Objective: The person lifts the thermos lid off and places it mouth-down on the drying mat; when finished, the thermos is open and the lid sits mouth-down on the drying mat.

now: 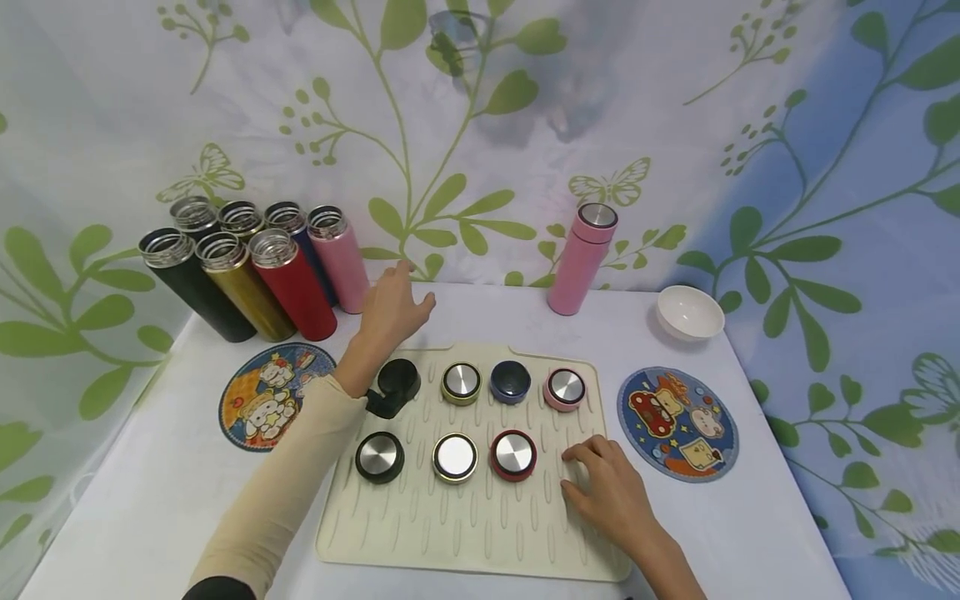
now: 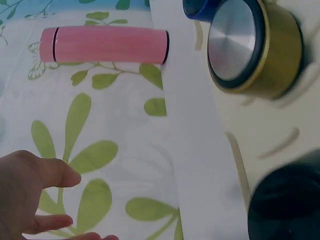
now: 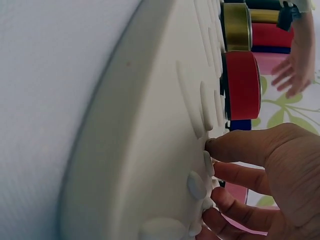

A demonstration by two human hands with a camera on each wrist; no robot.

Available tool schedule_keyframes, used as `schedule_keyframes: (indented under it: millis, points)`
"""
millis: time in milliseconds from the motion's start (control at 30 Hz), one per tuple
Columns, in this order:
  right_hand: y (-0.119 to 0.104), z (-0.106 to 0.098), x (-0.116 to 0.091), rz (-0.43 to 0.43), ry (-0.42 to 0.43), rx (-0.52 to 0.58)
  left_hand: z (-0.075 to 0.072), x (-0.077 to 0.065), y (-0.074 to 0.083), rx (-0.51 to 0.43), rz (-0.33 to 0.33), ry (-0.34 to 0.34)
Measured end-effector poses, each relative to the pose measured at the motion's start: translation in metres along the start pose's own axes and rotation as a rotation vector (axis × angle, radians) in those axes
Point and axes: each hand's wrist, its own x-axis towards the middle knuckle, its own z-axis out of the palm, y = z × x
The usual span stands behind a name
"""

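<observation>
My left hand point(image 1: 393, 307) is held over the back of the table, thumb and fingers spread, with nothing in it. Closest to it is an uncapped pink bottle point(image 1: 341, 262) at the right end of the bottle group; the hand overlaps its edge in the head view. My right hand point(image 1: 606, 492) rests at the right side of a beige ribbed mat point(image 1: 420, 533), fingers loosely bent and fingertips on the ribs. Bottle lids sit in two rows on this mat, among them a red lid point(image 1: 513, 455), a pink lid point(image 1: 565, 389) and a blue lid point(image 1: 510, 382).
Several more uncapped bottles stand at the back left, including a red one point(image 1: 296, 287) and a gold one point(image 1: 247, 287). A capped pink bottle point(image 1: 581, 267) and a white bowl point(image 1: 690, 314) stand at the back right. Round patterned mats point(image 1: 678, 425) flank the beige one.
</observation>
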Motion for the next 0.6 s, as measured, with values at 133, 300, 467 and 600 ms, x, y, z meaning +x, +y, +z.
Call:
schedule_keyframes:
  millis: [133,300,467,600]
  points:
    - [-0.001,0.0,0.0,0.009,-0.004,-0.006,0.009,0.01,0.013,-0.067,0.055,-0.045]
    - [-0.001,-0.001,0.0,0.009,0.0,-0.005,0.023,0.021,0.026,-0.105,0.079,-0.106]
    - [-0.001,-0.001,0.0,0.013,0.002,-0.003,0.039,0.028,0.036,-0.138,0.102,-0.176]
    - [-0.001,-0.001,-0.001,0.02,0.001,0.001,0.049,0.034,0.048,-0.19,0.126,-0.201]
